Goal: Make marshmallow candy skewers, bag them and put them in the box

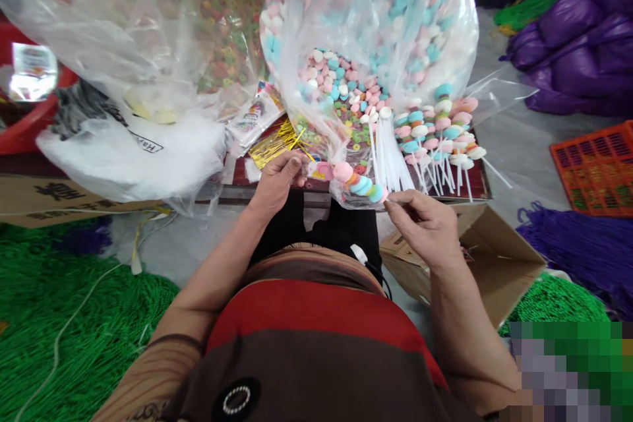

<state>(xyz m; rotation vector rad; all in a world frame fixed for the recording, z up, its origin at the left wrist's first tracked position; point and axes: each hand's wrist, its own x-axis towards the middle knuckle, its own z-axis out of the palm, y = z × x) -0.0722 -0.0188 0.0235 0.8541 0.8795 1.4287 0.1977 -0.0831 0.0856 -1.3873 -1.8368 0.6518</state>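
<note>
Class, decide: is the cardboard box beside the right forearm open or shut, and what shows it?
Open: the cardboard box shows its inner walls, with no flap covering its mouth.

White plastic bag [123, 175], over table's [479, 186] front edge, left end: black-framed lettering, "Ha" legible, remainder unclear | carton [30, 201], below left front edge: large black characters, unreadable | stacked packets [254, 120], near front edge, left of centre: print too small | silver packet [33, 79], toward left end: print blurred

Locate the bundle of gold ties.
In the head view, the gold ties lie left of centre on the table, just beyond the left hand, beside the printed packets.
</note>
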